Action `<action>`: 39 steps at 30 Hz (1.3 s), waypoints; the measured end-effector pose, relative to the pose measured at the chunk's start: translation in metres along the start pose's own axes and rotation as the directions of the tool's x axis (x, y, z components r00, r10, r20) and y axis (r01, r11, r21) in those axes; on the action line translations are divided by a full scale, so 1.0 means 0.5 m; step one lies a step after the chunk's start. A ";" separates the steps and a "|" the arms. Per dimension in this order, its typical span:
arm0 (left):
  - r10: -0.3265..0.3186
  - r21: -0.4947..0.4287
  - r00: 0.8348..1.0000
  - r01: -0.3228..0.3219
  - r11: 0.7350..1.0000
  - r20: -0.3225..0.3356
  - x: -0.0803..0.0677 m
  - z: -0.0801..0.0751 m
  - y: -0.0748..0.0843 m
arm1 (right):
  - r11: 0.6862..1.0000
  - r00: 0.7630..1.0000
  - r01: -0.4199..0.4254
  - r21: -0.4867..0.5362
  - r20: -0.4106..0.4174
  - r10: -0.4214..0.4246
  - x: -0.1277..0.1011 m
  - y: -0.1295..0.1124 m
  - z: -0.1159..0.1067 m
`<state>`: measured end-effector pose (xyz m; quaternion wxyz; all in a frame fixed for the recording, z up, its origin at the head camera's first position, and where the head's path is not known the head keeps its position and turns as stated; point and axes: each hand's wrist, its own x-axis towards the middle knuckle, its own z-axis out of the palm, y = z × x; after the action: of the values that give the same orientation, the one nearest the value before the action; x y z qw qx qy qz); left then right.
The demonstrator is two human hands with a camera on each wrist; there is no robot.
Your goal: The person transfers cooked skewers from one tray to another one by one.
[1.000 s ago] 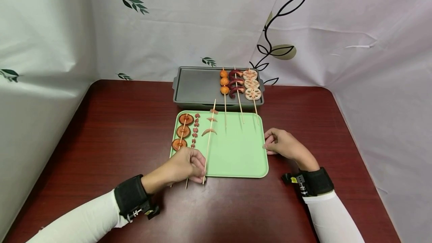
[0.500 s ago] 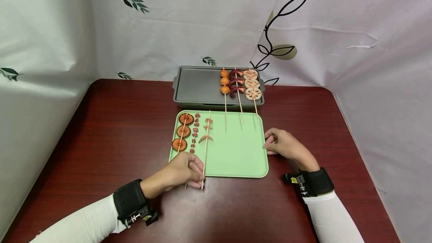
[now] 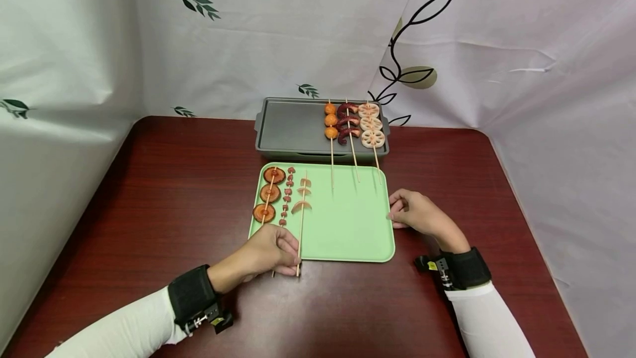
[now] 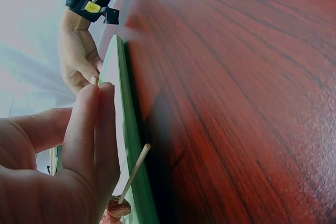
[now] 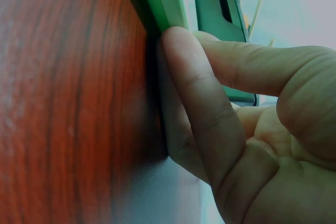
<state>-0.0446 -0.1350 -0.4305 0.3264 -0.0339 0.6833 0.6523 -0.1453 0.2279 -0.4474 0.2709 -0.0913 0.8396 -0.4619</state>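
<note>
Left hand (image 3: 270,250) pinches the near end of a bamboo skewer (image 3: 301,220) carrying curved orange slices; stick runs away from the fingers across the green tray (image 3: 348,225), near tip hanging just past the tray's front edge over the red-brown table (image 3: 149,181). Just left of that skewer, next to the left hand: a skewer of small dark-red pieces (image 3: 285,195), then a skewer of round brown slices (image 3: 268,195). Right hand (image 3: 419,214) rests against the tray's right edge, fingers curled with tips touching the rim, not wrapped around anything. Beyond both hands, a grey griddle pan (image 3: 293,126) holds three more skewers: orange balls (image 3: 330,120), dark red curls (image 3: 346,122), lotus root slices (image 3: 371,124), sticks reaching over the tray's far edge.
</note>
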 end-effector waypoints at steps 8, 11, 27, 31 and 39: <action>0.011 0.037 0.999 -0.010 0.999 -0.034 0.000 -0.002 -0.002 | 1.000 1.000 0.001 -0.004 0.000 -0.001 0.000 0.002 -0.001; 0.026 0.099 0.998 -0.021 0.995 -0.050 -0.001 -0.003 -0.004 | 1.000 1.000 0.002 -0.010 -0.004 -0.002 0.001 0.003 0.000; 0.102 0.292 0.992 -0.077 0.953 -0.071 -0.003 0.001 -0.003 | 0.999 1.000 0.022 -0.025 -0.008 -0.022 0.000 0.003 0.000; 0.104 0.299 0.993 -0.081 0.951 -0.064 -0.001 0.000 -0.002 | 0.999 1.000 0.023 -0.022 -0.008 -0.024 0.001 0.004 0.000; 0.100 0.307 0.994 -0.078 0.949 -0.054 -0.001 -0.002 0.001 | 1.000 1.000 0.020 -0.023 0.001 -0.019 0.000 0.004 -0.001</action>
<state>-0.0448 -0.1359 -0.4297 0.2742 0.0252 0.7872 0.5518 -0.1453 0.2294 -0.4488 0.2656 -0.1028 0.8438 -0.4548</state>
